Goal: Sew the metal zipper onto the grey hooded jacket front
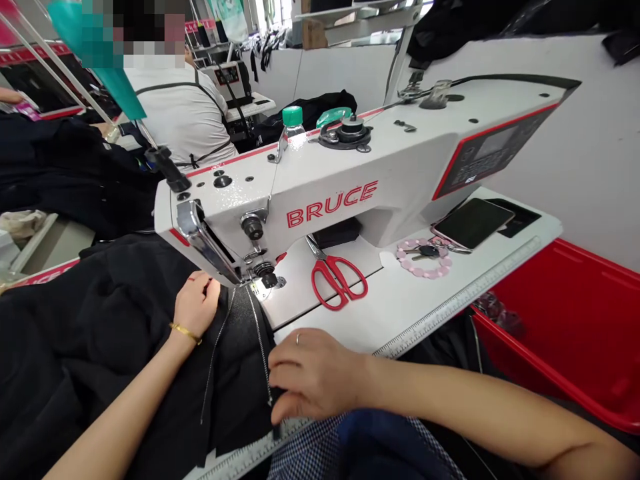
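Two strips of zipper teeth, a left strip and a right strip, lie on black cloth in front of us. Close together at the lit needle end of the white sewing machine, they spread apart as they run toward our body, so their long axis points roughly from the needle to us.

Our right hand is the nearer one to the right strip: it sits at the right of that strip's near end, fingers curled and thumb tucked toward the cloth's edge. We cannot tell whether it pinches that edge, since the fingertips hide the contact. Our left hand rests palm down on the cloth, left of the left strip and up near the needle; its fingertips are partly out of sight by the machine's head, so we cannot tell whether they grip.

Right of the needle, red-handled scissors lie on the white table, blades pointing away from us. Farther right are a pink bracelet with keys, then a phone. Past the table's edge is a red bin. Behind the machine we see a green-capped bottle and a person in white.
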{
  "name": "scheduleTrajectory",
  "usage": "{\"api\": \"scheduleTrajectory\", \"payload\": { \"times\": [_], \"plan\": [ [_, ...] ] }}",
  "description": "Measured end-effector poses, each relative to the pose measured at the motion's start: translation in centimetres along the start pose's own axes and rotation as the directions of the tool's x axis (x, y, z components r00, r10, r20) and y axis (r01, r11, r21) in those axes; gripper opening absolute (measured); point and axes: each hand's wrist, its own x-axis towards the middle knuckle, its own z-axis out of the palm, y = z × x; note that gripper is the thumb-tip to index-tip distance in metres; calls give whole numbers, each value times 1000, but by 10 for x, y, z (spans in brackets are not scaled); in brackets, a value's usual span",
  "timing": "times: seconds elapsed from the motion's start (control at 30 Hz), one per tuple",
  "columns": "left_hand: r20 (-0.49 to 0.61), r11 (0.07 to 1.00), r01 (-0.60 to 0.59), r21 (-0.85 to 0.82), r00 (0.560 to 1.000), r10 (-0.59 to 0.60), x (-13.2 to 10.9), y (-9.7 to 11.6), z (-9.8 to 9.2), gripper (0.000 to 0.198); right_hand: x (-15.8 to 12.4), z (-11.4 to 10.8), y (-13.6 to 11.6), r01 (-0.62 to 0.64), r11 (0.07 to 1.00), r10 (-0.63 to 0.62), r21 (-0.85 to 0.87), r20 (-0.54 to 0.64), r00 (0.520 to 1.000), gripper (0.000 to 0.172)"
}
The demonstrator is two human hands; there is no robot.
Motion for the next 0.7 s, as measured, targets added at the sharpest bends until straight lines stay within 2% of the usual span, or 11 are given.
{"api": "scheduleTrajectory", "payload": {
  "times": [0.07, 0.13, 0.17, 0.23, 0.27, 0.33, 0.4, 0.53, 0.7],
  "plan": [
    [-18, 998, -41, -49, 999, 40, -20, 5, -4, 29, 7, -2, 15, -44, 999, 46, -27, 67, 997, 36],
    [7, 980, -181, -85, 983, 182, -39, 10, -10, 29, 16, -1, 30, -67, 995, 78, -72, 154, 985, 31],
    [40, 955, -282, -91, 957, 286, -47, 12, -13, 30, 20, 0, 36, -64, 993, 83, -95, 204, 975, 27],
    [137, 878, -472, -73, 868, 478, -57, 15, -18, 36, 27, 3, 44, -29, 991, 67, -128, 302, 951, 24],
    [191, 845, -532, -52, 825, 531, -60, 15, -20, 39, 29, 5, 47, -9, 991, 55, -136, 336, 940, 23],
    [267, 826, -564, -5, 795, 545, -62, 16, -22, 43, 30, 9, 49, 20, 990, 32, -140, 358, 933, 21],
    [289, 851, -524, 33, 820, 494, -59, 17, -22, 42, 29, 13, 48, 23, 990, 25, -136, 340, 940, 20],
    [232, 884, -441, 157, 886, 401, -45, 22, -10, 35, 27, 16, 44, -37, 990, 81, -136, 334, 939, 20],
    [192, 871, -427, 242, 901, 388, -30, 24, 5, 30, 29, 12, 46, -116, 976, 175, -185, 347, 921, 22]
  ]
}}
